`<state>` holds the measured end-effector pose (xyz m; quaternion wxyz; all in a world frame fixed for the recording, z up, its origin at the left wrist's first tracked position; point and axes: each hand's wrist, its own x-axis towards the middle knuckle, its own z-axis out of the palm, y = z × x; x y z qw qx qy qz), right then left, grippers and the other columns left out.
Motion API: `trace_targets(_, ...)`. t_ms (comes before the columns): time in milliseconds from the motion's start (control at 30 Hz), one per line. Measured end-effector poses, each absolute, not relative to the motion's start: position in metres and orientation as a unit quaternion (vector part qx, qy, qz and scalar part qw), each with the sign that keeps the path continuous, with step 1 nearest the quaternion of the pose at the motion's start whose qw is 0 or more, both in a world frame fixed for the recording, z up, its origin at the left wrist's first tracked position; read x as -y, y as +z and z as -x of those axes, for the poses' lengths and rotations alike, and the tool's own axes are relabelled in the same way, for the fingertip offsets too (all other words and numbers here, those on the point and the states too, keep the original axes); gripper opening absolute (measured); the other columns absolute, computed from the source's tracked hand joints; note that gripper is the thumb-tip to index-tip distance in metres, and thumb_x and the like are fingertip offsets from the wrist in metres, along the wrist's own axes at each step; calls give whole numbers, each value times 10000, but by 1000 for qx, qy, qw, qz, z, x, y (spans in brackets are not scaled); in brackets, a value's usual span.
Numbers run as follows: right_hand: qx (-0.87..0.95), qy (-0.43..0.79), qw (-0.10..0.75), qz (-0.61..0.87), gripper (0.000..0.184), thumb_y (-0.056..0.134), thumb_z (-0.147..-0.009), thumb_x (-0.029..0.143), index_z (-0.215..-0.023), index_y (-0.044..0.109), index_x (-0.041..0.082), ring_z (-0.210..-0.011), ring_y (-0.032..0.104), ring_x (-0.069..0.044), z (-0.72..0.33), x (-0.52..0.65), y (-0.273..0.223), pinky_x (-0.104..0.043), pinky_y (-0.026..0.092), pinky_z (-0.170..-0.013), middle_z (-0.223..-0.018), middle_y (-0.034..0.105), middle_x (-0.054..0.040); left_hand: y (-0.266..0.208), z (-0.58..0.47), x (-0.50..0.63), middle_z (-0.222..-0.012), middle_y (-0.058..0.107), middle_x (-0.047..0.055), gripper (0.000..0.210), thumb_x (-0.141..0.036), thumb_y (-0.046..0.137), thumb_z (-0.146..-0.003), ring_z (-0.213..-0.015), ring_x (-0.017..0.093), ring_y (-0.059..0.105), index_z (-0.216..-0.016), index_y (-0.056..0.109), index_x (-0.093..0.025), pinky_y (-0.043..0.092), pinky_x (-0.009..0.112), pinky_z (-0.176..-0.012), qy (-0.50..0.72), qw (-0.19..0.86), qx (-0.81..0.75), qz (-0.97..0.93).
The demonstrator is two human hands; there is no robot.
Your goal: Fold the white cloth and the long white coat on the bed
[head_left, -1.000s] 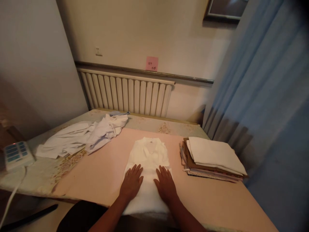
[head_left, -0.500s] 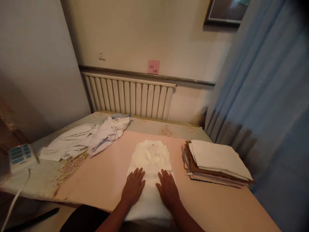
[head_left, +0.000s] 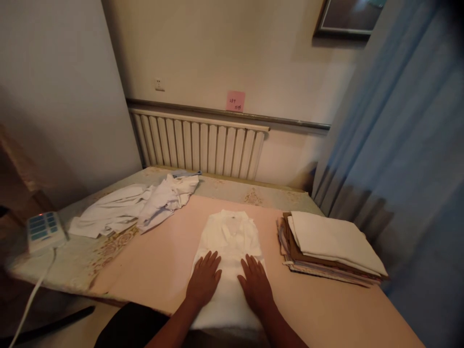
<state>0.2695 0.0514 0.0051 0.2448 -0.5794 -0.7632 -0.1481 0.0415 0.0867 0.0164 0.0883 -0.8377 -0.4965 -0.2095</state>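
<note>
A folded white shirt (head_left: 229, 237) lies collar-away on the pink table cover (head_left: 159, 261) in front of me. My left hand (head_left: 203, 280) rests flat on its lower left part, fingers spread. My right hand (head_left: 255, 282) lies flat on the lower right part, also spread. Neither hand grips anything. The shirt's near hem reaches the table's front edge.
A stack of folded cloths (head_left: 328, 246), white on top and brown below, sits at the right. A heap of crumpled white garments (head_left: 137, 205) lies at the far left. A white keypad device (head_left: 45, 229) with a cable sits at the left edge. Radiator (head_left: 199, 145) behind; blue curtain (head_left: 402, 145) right.
The view has shifted slightly to the left, so everything sits a bit further right in frame. Both hands stay flat on the shirt in the same spots.
</note>
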Motion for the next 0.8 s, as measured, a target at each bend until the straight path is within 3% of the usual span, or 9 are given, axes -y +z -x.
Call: trace_targets(800,762,-153,246,580,424,445,-947,386,-1313,534,191,-1332,405,-260,-269,-49,9,-450,304,-1107,-1414,482,-103,18,-42,-86,-1436,475,30,427,-336,354,-955,-1348,248,389,-1354,487,-260,342,468,-1085,-221,84,494,837)
